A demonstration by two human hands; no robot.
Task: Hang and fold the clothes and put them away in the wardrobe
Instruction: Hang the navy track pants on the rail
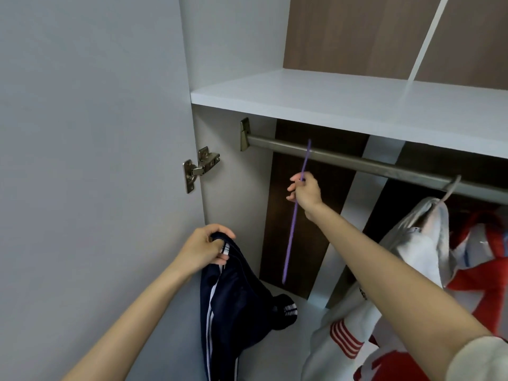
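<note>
Navy striped garment (233, 298) bunches in clenched left grip (204, 250); right grip (305, 192) pinches thin purple hanger (294, 229).

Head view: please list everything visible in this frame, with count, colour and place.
wardrobe door: one, white, open at left
hinge: one, metal, on the door's inner edge
shelf: one, white, above the rail
rail: one, grey-brown metal, under the shelf
purple hanger: one, seen edge-on, its top at the rail
navy garment: one, navy with white stripes, hanging from the left hand
white garment: one, on a grey hanger on the rail, at right
red garment: one, red and white, far right
left hand: grips the navy garment
right hand: holds the purple hanger
</note>
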